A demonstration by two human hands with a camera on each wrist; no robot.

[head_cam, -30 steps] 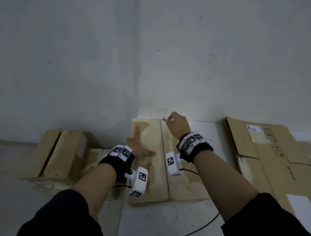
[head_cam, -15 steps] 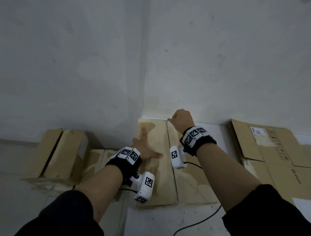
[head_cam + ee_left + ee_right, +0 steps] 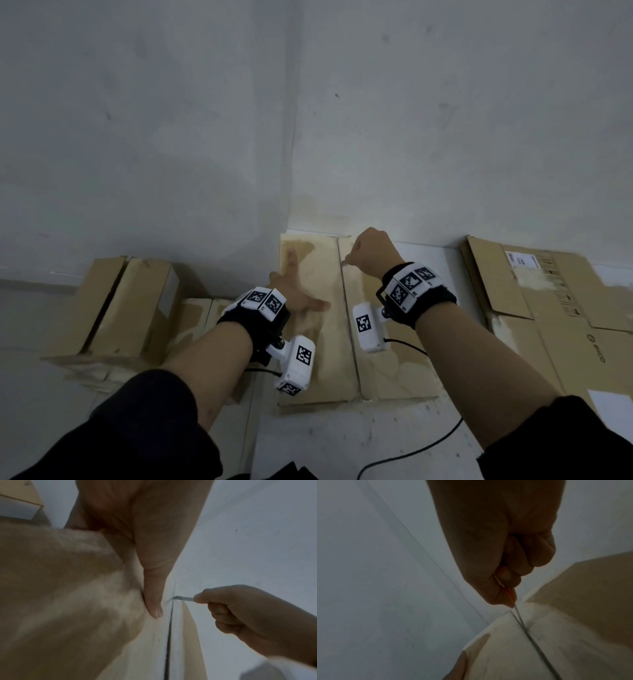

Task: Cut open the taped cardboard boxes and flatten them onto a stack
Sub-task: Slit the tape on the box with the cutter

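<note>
A taped cardboard box (image 3: 318,329) lies on the floor (image 3: 342,442) with its far end against the wall (image 3: 411,137), just right of the room's corner. Its top shows 2 long flaps meeting at a centre seam (image 3: 347,325) that runs from the wall end toward the person.

The left hand (image 3: 294,291) lies flat on the left flap, fingers (image 3: 152,601) straight and spread, the thumb stretched toward the seam; in the left wrist view the thumb tip presses the cardboard just beside the seam.

The right hand (image 3: 371,250) is curled into a fist near the far end of the box, its fingers (image 3: 522,563) closed round the orange handle of a small knife. The thin metal blade (image 3: 183,598) pokes out past the thumb and forefinger, and its tip sits in the seam close to the wall end. The right wrist view shows the blade (image 3: 518,616) meeting the seam line at a slant.

To the left, a second box (image 3: 120,308) stands on the floor by the wall, and a lower box (image 3: 195,318) sits between it and the one under the hands. To the right, flattened cardboard (image 3: 548,308) lies on the floor, near the worked box but apart from it, with a white label near its far edge. A black cable (image 3: 411,452) trails across the floor at the near edge.
</note>
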